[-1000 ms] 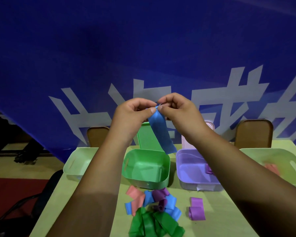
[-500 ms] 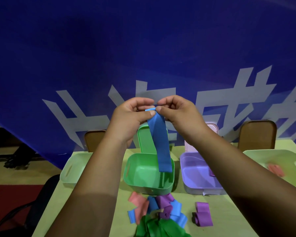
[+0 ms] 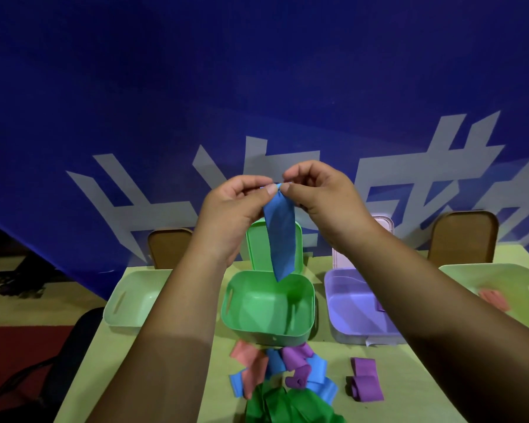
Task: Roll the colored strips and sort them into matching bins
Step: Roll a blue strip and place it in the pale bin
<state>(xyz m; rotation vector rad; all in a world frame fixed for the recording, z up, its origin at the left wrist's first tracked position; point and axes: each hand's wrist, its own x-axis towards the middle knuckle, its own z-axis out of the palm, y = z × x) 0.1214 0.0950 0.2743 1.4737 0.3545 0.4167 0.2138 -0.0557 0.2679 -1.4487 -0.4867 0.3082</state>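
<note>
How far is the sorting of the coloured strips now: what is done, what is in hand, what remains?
Done: one purple piece lies in the lilac plastic bin, one pink piece in the far-right pale green bin. In hand: left hand and right hand pinch the top of a long blue strip, hanging unrolled. Left: the mixed pile of coloured strips on the table; the bright green bin looks empty.
</note>
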